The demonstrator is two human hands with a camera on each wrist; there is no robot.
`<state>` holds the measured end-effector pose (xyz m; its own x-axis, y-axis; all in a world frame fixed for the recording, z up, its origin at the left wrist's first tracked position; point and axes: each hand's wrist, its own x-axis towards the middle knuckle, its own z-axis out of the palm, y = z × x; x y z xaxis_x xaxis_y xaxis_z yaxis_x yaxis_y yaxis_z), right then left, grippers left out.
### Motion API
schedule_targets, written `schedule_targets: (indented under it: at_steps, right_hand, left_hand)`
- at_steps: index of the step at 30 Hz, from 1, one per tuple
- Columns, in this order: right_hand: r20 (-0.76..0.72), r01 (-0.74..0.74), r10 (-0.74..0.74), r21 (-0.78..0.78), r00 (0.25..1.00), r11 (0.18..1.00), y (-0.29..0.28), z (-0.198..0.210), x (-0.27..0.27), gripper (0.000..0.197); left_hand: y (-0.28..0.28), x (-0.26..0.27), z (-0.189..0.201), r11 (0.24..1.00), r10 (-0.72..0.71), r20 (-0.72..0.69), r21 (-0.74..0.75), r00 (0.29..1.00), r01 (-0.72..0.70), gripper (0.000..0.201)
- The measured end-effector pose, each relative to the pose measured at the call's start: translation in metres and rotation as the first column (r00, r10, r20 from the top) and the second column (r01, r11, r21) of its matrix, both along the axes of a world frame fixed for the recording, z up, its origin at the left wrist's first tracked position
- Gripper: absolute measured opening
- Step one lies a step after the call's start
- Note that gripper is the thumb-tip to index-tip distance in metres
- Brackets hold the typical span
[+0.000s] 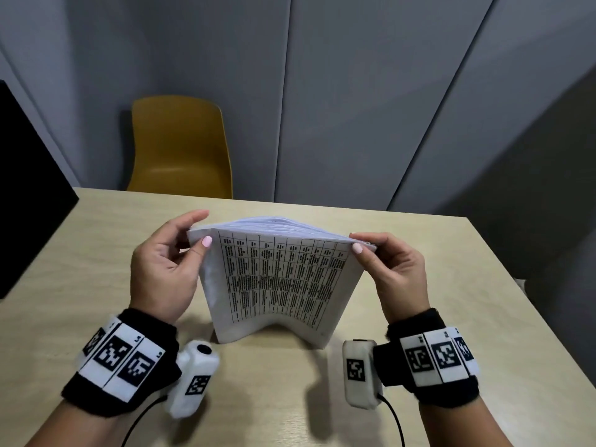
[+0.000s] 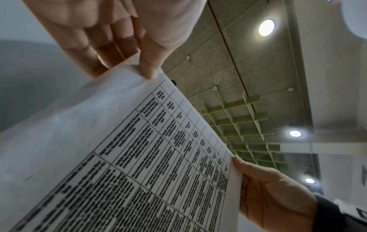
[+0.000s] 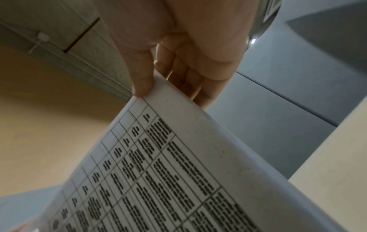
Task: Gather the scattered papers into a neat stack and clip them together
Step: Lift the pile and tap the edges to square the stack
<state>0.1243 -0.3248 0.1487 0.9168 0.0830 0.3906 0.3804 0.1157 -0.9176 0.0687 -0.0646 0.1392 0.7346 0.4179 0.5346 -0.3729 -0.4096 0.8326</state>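
Observation:
A stack of white papers [image 1: 277, 279] with a printed table on the front sheet stands on its lower edge on the beige table [image 1: 96, 253], bowed in the middle. My left hand [image 1: 167, 262] pinches the stack's upper left corner, thumb in front and fingers behind. My right hand [image 1: 393, 269] pinches the upper right corner the same way. In the left wrist view the papers [image 2: 139, 157] fill the frame, with the left hand [image 2: 123, 39] at the top and the right hand [image 2: 268, 196] at the far corner. The right wrist view shows the papers [image 3: 178, 172] under the right hand [image 3: 178, 55]. No clip is in view.
A yellow chair [image 1: 180, 146] stands behind the table's far edge. A black screen [image 1: 25, 195] sits at the table's left side. Grey wall panels [image 1: 354, 91] rise behind. The table's right edge [image 1: 529, 317] runs close to my right wrist.

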Motion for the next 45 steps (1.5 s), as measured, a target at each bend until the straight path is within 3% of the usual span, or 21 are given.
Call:
schedule_targets:
  at_steps: [4, 9, 11, 13, 16, 23, 26, 30, 33, 39, 45]
  right_hand:
    - [0.001, 0.013, -0.013, 0.029, 1.000, 0.999, 0.000, 0.000, -0.001, 0.036]
    - [0.082, 0.114, -0.117, 0.043, 0.990, 0.993, 0.007, -0.002, -0.004, 0.038]
    - [0.135, 0.148, -0.140, -0.048, 0.981, 0.988, 0.009, -0.002, -0.007, 0.036]
    - [0.216, 0.184, -0.125, -0.275, 0.968, 0.944, 0.012, -0.002, -0.011, 0.046]
    - [0.287, 0.233, -0.106, -0.455, 0.952, 0.859, 0.015, -0.003, -0.016, 0.051]
    - [0.273, 0.252, -0.134, -0.463, 0.953, 0.850, 0.020, -0.008, -0.023, 0.055]
    - [0.299, 0.281, -0.148, -0.472, 0.943, 0.836, 0.020, -0.008, -0.023, 0.045]
    - [0.301, 0.283, -0.147, -0.477, 0.942, 0.832, 0.020, -0.009, -0.024, 0.055]
    - [0.315, 0.272, -0.120, -0.499, 0.942, 0.823, 0.020, -0.009, -0.025, 0.049]
    - [0.193, 0.064, 0.019, -0.413, 0.981, 0.908, 0.005, 0.000, -0.014, 0.039]
    - [0.172, 0.086, -0.042, -0.256, 0.984, 0.963, -0.003, 0.000, -0.008, 0.032]
  left_hand:
    - [0.006, 0.001, -0.002, 0.999, -0.007, 0.001, -0.047, 1.000, 0.007, 0.022]
    - [0.003, -0.003, 0.001, 0.991, 0.104, 0.056, 0.080, 0.993, -0.109, 0.017]
    - [0.000, -0.004, 0.001, 0.969, 0.126, 0.055, 0.209, 0.990, -0.135, 0.026]
    - [-0.006, -0.006, 0.002, 0.913, 0.144, 0.020, 0.384, 0.989, -0.141, 0.041]
    - [-0.012, -0.007, 0.001, 0.874, 0.116, -0.020, 0.477, 0.993, -0.093, 0.050]
    - [-0.020, -0.009, 0.005, 0.900, 0.055, -0.201, 0.434, 0.978, 0.039, 0.055]
    - [-0.015, -0.009, 0.006, 0.899, 0.048, -0.199, 0.435, 0.979, 0.045, 0.049]
    - [-0.016, -0.011, 0.008, 0.904, 0.048, -0.213, 0.424, 0.976, 0.048, 0.049]
    - [-0.017, -0.012, 0.009, 0.905, 0.038, -0.209, 0.421, 0.977, 0.055, 0.051]
    - [0.002, -0.010, 0.020, 0.927, -0.053, -0.166, 0.359, 0.985, 0.110, 0.037]
    - [0.006, -0.011, 0.024, 0.941, -0.021, -0.140, 0.332, 0.990, 0.067, 0.032]
